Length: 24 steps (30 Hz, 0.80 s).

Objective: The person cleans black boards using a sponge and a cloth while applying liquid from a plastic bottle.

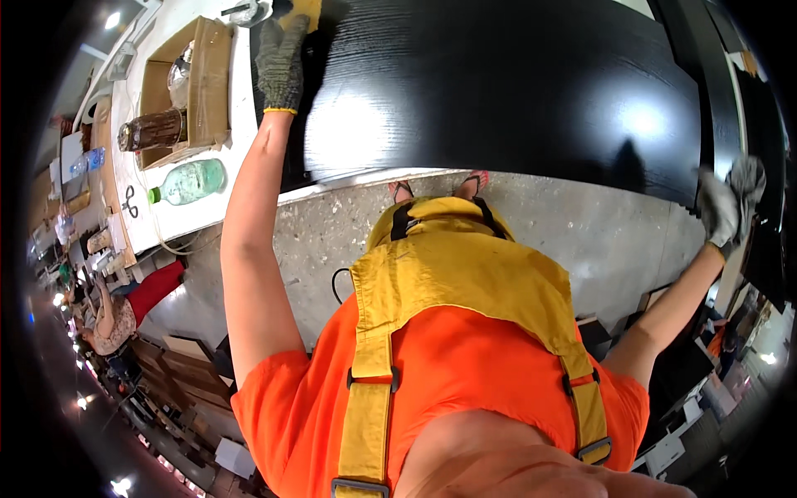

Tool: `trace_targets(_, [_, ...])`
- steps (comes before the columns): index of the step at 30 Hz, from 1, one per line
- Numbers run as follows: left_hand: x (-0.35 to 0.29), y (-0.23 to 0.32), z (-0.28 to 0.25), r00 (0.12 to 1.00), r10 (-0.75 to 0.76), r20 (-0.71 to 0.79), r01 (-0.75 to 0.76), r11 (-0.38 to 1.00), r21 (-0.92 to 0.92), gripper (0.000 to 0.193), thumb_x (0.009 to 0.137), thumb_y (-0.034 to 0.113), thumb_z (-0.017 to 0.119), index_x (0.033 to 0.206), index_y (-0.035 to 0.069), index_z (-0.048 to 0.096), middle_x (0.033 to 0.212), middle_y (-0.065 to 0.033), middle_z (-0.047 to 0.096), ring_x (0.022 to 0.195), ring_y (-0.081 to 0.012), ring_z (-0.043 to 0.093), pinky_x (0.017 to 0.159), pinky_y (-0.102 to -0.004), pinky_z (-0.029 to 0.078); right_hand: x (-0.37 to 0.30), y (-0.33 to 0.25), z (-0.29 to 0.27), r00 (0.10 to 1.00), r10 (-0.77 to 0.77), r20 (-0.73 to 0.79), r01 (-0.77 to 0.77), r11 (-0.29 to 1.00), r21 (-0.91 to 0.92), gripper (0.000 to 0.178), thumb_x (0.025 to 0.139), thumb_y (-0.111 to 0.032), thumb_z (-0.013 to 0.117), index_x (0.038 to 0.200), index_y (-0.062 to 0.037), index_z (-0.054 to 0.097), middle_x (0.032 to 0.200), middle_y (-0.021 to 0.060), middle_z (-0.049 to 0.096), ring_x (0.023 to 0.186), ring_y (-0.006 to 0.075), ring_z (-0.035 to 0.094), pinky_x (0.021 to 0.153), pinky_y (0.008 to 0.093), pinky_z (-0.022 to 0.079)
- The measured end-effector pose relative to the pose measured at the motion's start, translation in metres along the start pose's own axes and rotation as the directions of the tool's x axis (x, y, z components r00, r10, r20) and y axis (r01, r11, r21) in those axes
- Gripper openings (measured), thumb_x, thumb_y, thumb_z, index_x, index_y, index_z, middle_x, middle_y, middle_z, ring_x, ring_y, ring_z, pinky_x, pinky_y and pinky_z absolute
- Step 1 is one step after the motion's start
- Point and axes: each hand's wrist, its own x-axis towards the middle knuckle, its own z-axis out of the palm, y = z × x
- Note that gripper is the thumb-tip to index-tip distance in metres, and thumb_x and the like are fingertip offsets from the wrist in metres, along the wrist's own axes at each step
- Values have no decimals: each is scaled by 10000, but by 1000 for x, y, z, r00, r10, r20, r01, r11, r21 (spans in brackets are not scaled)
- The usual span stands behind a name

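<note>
A glossy black wood-grained panel [506, 91] lies across the work surface in front of me. My left hand [282, 66], in a grey knitted glove with a yellow cuff, rests at the panel's left end. Its fingers are stretched out, and the thumb is beside a yellow piece [300, 12] whose kind I cannot make out. Beyond the panel's right end, my right hand [719, 207] wears a pale glove. It is closed on a crumpled grey rag [749, 178], next to dark upright boards.
On the white table at left are a cardboard box [212, 83], a brown jar [154, 130] and a green plastic bottle [193, 182]. A metal tool [247, 12] lies at the far edge. Another person [116, 319] is in the left background. Concrete floor [598, 232] shows below the panel.
</note>
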Motion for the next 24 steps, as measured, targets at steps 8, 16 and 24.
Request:
trace_targets(8, [4, -15, -7, 974, 225, 29, -221, 911, 349, 327, 1002, 160, 504, 1319, 119, 576, 1352, -184, 505, 1230, -311, 519, 1022, -376, 427, 125, -196, -26, 960, 91, -265, -4, 950, 312, 489, 992, -304, 468, 1433, -99, 419, 1449, 114, 465, 1321, 284, 445, 1102, 381, 351])
trace_targets(16, [17, 3, 2, 967, -237, 98, 256, 864, -434, 473, 956, 336, 595, 1315, 32, 547, 1196, -176, 607, 1054, -257, 597, 932, -370, 469, 182, -475, -215, 875, -388, -289, 345, 81, 935, 379, 868, -411, 633, 1100, -114, 678, 1139, 50, 657, 1012, 203, 603, 883, 350, 475])
trace_targets(24, [12, 59, 2, 983, -183, 22, 179, 920, -349, 478, 963, 313, 593, 1266, -55, 562, 1120, -144, 654, 980, -224, 602, 882, -327, 464, 103, -521, -305, 830, -175, -530, 555, 360, 750, 503, 899, -302, 535, 1362, -119, 461, 1337, 132, 496, 1244, 289, 477, 1046, 474, 398])
